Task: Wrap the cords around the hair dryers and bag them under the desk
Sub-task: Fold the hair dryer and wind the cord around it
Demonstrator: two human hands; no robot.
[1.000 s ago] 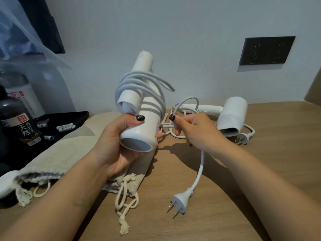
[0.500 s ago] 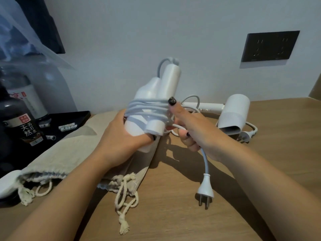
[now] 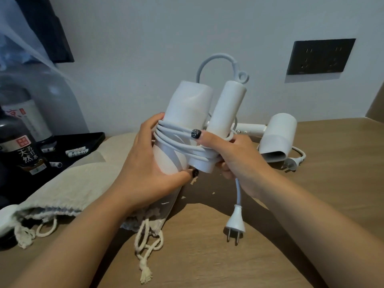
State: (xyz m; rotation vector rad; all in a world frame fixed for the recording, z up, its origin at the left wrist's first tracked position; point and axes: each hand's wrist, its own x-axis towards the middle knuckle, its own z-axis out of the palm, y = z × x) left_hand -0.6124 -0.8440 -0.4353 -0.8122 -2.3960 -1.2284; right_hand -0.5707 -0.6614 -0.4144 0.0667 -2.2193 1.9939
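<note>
Above a light wooden desk [image 3: 311,204], held upright between two bare hands: a white folded hair dryer [image 3: 189,113], barrel and handle side by side, with its pale grey-white cord [image 3: 176,142] wound in several turns around the middle. Left hand [image 3: 145,165] wrapped around the barrel's lower half, grip clamped on it, fingers over the coils. Right hand [image 3: 234,156] clamped on the handle's lower end, thumb with a dark-painted nail pressing on the coils. Loose arc of cord looping above the top of the dryer. Free tail of cord hanging below the right hand, ending in a white two-pin plug [image 3: 235,222] just over the desk.

Farther back to the right, lying on the desk near the wall: a second white hair dryer [image 3: 276,140], cord unwound beside it. Left of the hands, flat on the desk: a beige cloth drawstring bag [image 3: 68,190] with knotted rope ends. Far left: a black tray [image 3: 87,140] and a dark labelled bottle [image 3: 25,154]. On the white wall: a black socket panel [image 3: 320,56].
</note>
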